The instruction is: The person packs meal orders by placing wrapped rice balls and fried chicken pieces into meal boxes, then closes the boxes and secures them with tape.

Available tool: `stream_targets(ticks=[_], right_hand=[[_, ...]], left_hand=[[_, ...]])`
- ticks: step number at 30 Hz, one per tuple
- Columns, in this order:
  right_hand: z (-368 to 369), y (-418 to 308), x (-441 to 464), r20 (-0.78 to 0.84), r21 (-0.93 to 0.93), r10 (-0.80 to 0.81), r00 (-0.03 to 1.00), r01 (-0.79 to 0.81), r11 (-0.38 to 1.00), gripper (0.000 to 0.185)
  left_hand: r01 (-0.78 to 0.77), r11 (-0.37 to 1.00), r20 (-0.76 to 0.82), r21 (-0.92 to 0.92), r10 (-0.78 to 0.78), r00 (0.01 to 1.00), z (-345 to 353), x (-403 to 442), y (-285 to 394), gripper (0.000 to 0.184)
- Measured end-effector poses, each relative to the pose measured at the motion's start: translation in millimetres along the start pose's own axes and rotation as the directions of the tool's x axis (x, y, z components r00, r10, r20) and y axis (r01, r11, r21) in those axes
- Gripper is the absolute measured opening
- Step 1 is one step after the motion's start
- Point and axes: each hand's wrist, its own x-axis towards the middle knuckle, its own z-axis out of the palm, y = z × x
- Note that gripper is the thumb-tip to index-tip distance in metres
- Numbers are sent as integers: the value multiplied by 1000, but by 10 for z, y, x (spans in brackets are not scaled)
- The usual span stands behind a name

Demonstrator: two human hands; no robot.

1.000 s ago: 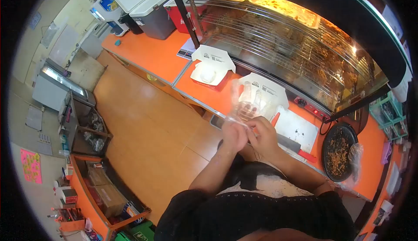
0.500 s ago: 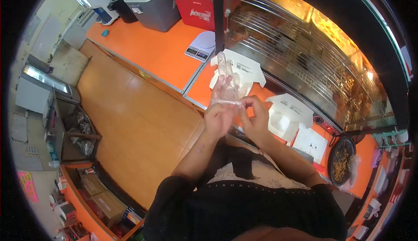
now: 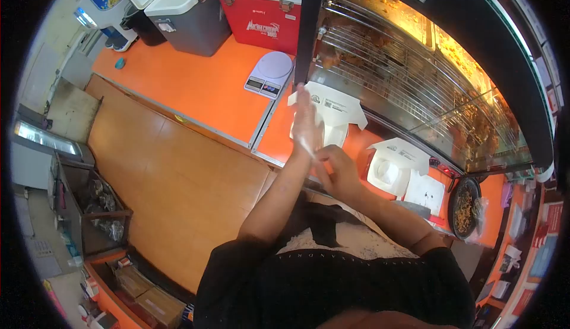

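My left hand reaches forward over the counter with its fingers stretched out, somewhat blurred. It wears a clear plastic glove whose cuff gathers at the wrist. Close beside that wrist, my right hand is bare and pinches the edge of the cuff. Just beyond the left hand, an open white cardboard takeaway box lies on the orange counter. A second open box, with something white inside, rests to the right of my right hand.
A glass display cabinet with wire racks stands behind the boxes. On the orange counter are a kitchen scale, a red cooler and a grey cooler. A white board and a dark pan lie at right.
My left hand has slid further into the glove, its fingers now filling it more. My right hand has stayed at the cuff. The view has shifted slightly.
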Motion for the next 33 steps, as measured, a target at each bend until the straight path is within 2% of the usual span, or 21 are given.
stream_targets(ticks=[1, 2, 3, 4, 5, 6, 8, 10, 11, 12, 16, 18, 19, 22, 23, 25, 27, 28, 29, 31, 33], right_hand=[[-53, 26, -5, -16, 0, 34, 999, -34, 999, 15], [-105, 54, -40, -21, -6, 35, 999, -35, 999, 15], [-153, 94, -110, -63, -8, 54, 997, -54, 998, 15], [-200, 134, -213, -104, -9, 75, 992, -76, 997, 14], [-233, 200, -366, -108, -16, 79, 991, -81, 997, 14], [-246, 292, -566, -69, -19, 169, 983, -171, 985, 13], [-251, 401, -955, -47, -55, 289, 956, -291, 955, 10], [-226, 465, -1357, -75, -90, 318, 945, -324, 942, 9], [-188, 486, -1571, -92, 23, 479, 873, -479, 878, 8], [-150, 510, -1754, -87, 143, 628, 773, -614, 776, 8], [-125, 571, -2133, -131, 88, 681, 721, -676, 732, 5], [-104, 543, -2043, -134, 91, 696, 705, -691, 717, 4], [-110, 536, -1961, -130, 87, 704, 698, -699, 710, 4], [-172, 478, -1752, -98, 87, 706, 702, -701, 708, 5], [-183, 496, -1753, -104, 87, 705, 701, -700, 709, 5], [-178, 536, -1782, -163, 155, 709, 687, -691, 706, 6], [-162, 556, -1870, -196, 194, 723, 662, -697, 691, 6], [-153, 566, -1941, -222, 228, 737, 639, -700, 676, 7], [-133, 603, -2040, -224, 233, 736, 638, -698, 677, 7], [-77, 693, -2264, -167, 143, 762, 626, -749, 647, 7], [-36, 779, -2442, -120, 139, 770, 627, -757, 639, 8]], left_hand=[[-199, 973, 53, 114, 194, 980, 128, 71, -20, 79], [-394, 895, 104, 210, 380, 919, 256, 142, -40, 87], [-392, 897, 110, 206, 377, 920, 314, 320, -47, 87], [-527, 752, 97, 396, 537, 838, 364, 567, -60, 80], [-578, 660, 113, 480, 607, 786, 405, 708, -45, 76], [-613, 557, 128, 560, 673, 728, 449, 848, -27, 73], [-529, 255, 146, 809, 786, 601, 518, 984, 63, 56], [-574, 294, 144, 764, 790, 596, 523, 1056, -19, 51], [-605, 326, 136, 727, 795, 591, 533, 1091, -58, 46], [-571, 329, 102, 753, 798, 595, 557, 1126, -76, 39], [-623, 320, 144, 714, 804, 577, 703, 1063, -216, 28], [-642, 222, 333, 734, 706, 625, 862, 856, -355, 21], [-602, 506, 279, 617, 575, 769, 927, 860, -500, 19], [-649, 552, 252, 524, 627, 737, 981, 968, -697, 23], [-647, 601, 139, 469, 673, 727, 953, 1106, -673, 23], [-568, 245, 183, 786, 785, 592, 770, 1274, -406, 25], [-378, 12, 246, 926, 741, 625, 676, 1520, -288, 28], [-379, 7, 251, 925, 738, 626, 660, 1647, -323, 28], [-273, 32, 188, 961, 649, 737, 655, 1774, -352, 26], [-166, 37, 119, 985, 551, 826, 660, 1925, -353, 24], [-128, -318, 261, 939, 419, 870, 674, 2045, -356, 19]])
